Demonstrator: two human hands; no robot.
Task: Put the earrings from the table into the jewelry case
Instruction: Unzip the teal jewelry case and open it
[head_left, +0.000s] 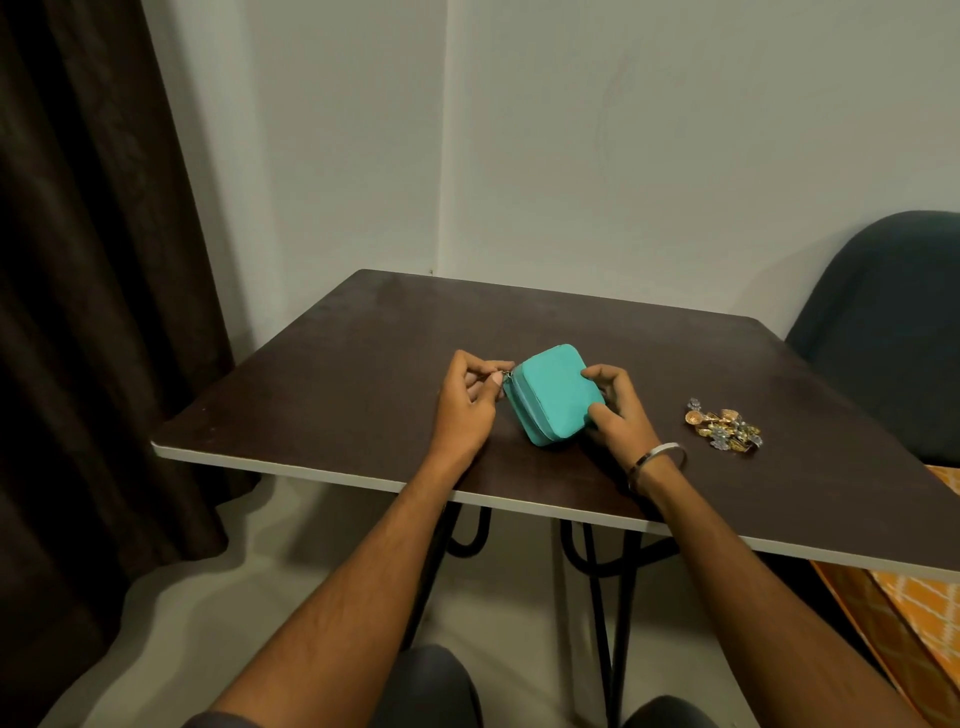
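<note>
Teal jewelry case (555, 396) sat zipped on the bench (322, 405), mid-front. Left hand (470, 402) pinched the zip pull (505, 375) at the case's left corner; right hand (618, 405) gripped its right side w/ curled fingers. Earrings (724, 425) lay heaped to the right, apart from the case. Risks: hard tug could skid or tip the case if the right grip slackened; the right wrist, swinging outward, might scatter the heap.

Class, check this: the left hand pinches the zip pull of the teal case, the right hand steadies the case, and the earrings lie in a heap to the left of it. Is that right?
One detail is wrong. The head view shows the earrings heaped to the right of the case, beyond the right hand. The left hand does pinch the zip pull.
</note>
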